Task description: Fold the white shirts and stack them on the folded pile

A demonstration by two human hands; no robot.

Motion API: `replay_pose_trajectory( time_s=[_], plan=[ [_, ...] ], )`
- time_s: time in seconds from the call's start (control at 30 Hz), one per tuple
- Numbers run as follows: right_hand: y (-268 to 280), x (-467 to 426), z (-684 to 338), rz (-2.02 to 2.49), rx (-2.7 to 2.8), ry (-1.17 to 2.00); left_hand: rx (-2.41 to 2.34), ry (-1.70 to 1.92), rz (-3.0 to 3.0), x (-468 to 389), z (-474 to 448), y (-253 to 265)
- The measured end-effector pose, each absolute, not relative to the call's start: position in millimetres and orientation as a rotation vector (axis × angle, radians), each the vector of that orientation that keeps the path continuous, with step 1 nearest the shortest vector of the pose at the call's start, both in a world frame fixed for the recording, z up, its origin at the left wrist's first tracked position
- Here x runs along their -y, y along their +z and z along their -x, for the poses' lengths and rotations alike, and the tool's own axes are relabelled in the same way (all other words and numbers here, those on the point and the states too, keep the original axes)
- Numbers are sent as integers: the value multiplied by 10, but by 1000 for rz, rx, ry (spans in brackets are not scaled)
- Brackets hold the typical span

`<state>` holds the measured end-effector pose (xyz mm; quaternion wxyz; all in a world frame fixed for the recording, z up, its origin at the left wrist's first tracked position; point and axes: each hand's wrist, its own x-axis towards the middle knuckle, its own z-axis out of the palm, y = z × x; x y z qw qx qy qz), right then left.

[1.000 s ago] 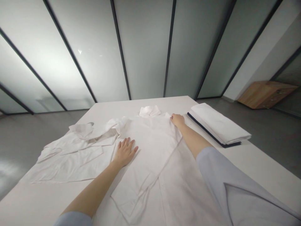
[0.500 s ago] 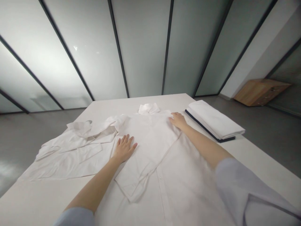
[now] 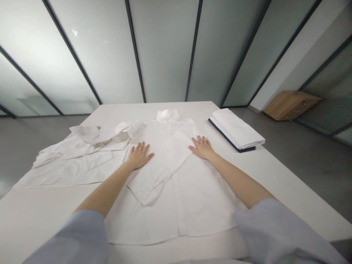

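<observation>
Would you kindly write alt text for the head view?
The left hand and right hand lie spread on a white shirt, one sleeve folded across its front; a crumpled white garment lies left, folded white cloth right.

Right hand (image 3: 202,147) shifted from the shoulder of the shirt (image 3: 203,198) toward the near edge of the table (image 3: 35,220), its fingers (image 3: 200,140) now spread flat; shirt's lower hem (image 3: 143,243) newly in view

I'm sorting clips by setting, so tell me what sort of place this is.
Probably an office or similar workroom: there's a frosted-glass partition, a wooden cabinet and a large white table.
</observation>
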<state>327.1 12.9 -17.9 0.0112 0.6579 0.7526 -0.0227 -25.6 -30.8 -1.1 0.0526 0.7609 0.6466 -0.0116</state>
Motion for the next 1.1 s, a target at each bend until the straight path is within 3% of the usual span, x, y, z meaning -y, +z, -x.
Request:
replay_pose_trajectory(
  time_s=[0.17, 0.37, 1.1],
  plan=[
    [-168, -141, -3251, -2044, -2351, -70, -2021, -45, -2151, 287, 30, 71],
    [-195, -174, -3264, -2044, -2362, -97, -1859, 44, -2370, 374, -207, -42],
    [-178, -252, -3357, -2136, -2536, -34, -1813, 217, -2422, 296, -91, -82]
  ],
)
